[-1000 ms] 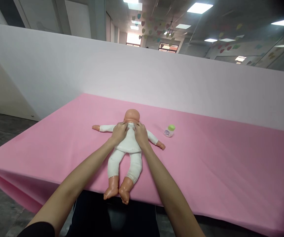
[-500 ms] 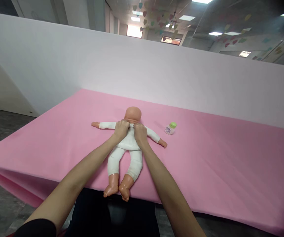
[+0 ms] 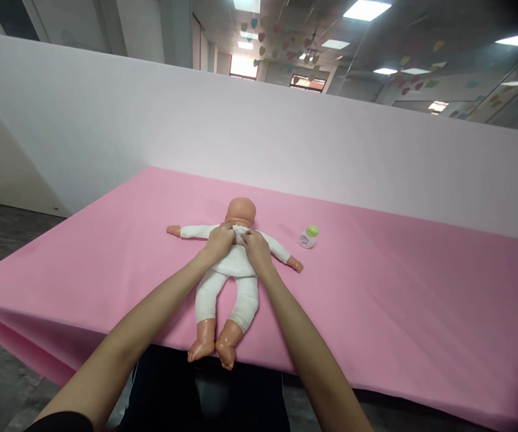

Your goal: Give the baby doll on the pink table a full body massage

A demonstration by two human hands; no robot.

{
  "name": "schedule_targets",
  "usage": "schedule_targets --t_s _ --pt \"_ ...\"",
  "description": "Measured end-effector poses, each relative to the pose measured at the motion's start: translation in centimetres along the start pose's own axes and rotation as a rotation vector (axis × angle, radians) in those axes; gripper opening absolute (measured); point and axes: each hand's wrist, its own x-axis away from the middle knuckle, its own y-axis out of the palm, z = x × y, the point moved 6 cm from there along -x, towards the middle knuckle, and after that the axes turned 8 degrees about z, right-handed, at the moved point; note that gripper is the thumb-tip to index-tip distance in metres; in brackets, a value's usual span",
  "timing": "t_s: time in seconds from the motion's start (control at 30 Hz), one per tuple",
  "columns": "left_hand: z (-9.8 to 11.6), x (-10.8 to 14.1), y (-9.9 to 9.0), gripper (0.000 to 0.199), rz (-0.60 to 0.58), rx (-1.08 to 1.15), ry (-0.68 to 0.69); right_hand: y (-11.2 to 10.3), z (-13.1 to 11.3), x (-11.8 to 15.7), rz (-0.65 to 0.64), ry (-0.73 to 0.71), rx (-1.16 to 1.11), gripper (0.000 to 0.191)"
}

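A baby doll [image 3: 235, 264] with a white cloth body lies on the pink cover, arms spread and feet towards me. Its bald head points away and no face shows, so it seems to lie face down. My left hand [image 3: 220, 241] rests on the left of the doll's upper back, fingers curled and pressed to the white cloth just below the neck. Close beside it, my right hand [image 3: 256, 246] is on the right of the upper back, its fingers bunched in a pinch on the cloth. The fingertips of both hands are partly hidden.
To the doll's right, a small clear bottle [image 3: 307, 237] with a green cap stands on the table's pink cover [image 3: 403, 288]. A low white partition [image 3: 286, 138] runs along the table's back edge. A pale door panel [image 3: 7, 162] is at far left.
Both hands have slid slightly down from the doll's neck, and more white cloth shows between them. My right hand's fingers have shifted inward. The view has tilted up a little.
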Motion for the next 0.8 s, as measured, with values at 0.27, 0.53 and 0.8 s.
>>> schedule_targets --t_s 0.27,0.53,0.8 --pt "0.3 -1.0 0.4 0.029 -0.070 -0.085 -0.047 1.3 -0.3 -1.0 -0.093 0.112 0.056 0.035" --pt "0.3 0.4 -1.0 0.023 0.023 -0.076 0.009 -1.6 -0.9 1.1 -0.073 0.051 0.000 0.027" --pt "1.2 1.2 -0.6 0.026 -0.078 -0.071 -0.008 0.2 -0.9 1.3 -0.139 0.130 -0.006 0.029"
